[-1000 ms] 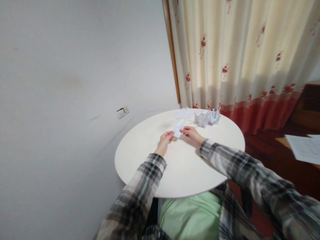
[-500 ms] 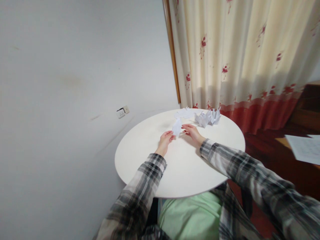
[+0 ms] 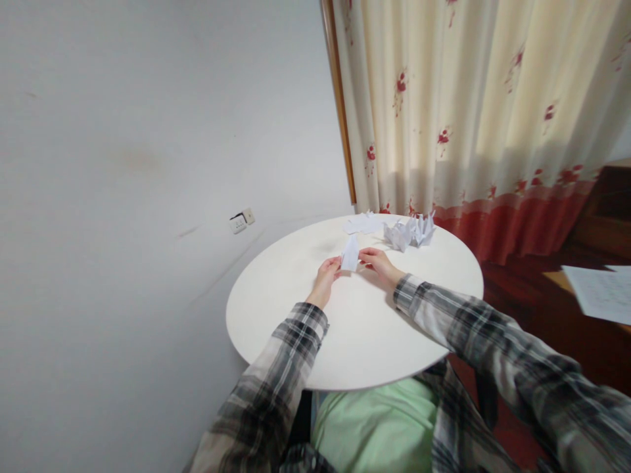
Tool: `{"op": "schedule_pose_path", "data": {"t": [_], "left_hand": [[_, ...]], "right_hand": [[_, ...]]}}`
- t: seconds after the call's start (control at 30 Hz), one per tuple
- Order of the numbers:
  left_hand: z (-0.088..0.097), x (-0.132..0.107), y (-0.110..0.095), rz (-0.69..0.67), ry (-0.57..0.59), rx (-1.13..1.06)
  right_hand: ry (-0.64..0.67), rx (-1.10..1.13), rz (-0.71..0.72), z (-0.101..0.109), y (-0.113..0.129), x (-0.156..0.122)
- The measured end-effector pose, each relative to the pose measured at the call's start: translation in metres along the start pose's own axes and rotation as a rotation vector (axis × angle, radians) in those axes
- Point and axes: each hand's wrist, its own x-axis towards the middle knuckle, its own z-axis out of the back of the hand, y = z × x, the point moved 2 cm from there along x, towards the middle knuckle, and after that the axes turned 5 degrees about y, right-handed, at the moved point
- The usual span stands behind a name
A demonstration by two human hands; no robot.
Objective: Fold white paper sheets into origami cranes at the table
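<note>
A small folded white paper piece (image 3: pixel 350 253) stands upright between my two hands over the round white table (image 3: pixel 355 341). My left hand (image 3: pixel 326 277) pinches its lower left edge with closed fingertips. My right hand (image 3: pixel 377 261) grips its right side, fingers curled together. Both forearms wear a plaid shirt and rest toward the table's middle.
Several finished folded paper figures (image 3: pixel 410 231) and a flat white sheet (image 3: pixel 363 225) lie at the table's far edge. A flowered curtain (image 3: pixel 473 112) hangs behind. A wall socket (image 3: pixel 241 221) sits on the white wall. Printed papers (image 3: pixel 599 292) lie on a dark wooden surface at right.
The paper piece turned from slanting right to standing nearly upright. My right hand briefly loosened, then closed on it again. My left hand stayed in place.
</note>
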Motion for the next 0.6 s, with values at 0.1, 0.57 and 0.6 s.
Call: {"op": "schedule_pose_path", "data": {"t": [0.1, 0.57, 0.6], "left_hand": [[0.0008, 0.0, -0.0017, -0.042, -0.026, 0.02], [0.0021, 0.0062, 0.005, -0.046, -0.004, 0.015], [0.0024, 0.0064, 0.0052, -0.051, -0.009, 0.02]], "right_hand": [[0.016, -0.007, -0.003, -0.0016, 0.0014, -0.0026], [0.147, -0.045, -0.003, -0.0054, -0.0024, -0.0011], [0.153, -0.042, 0.0, -0.0058, -0.0023, -0.0012]]}}
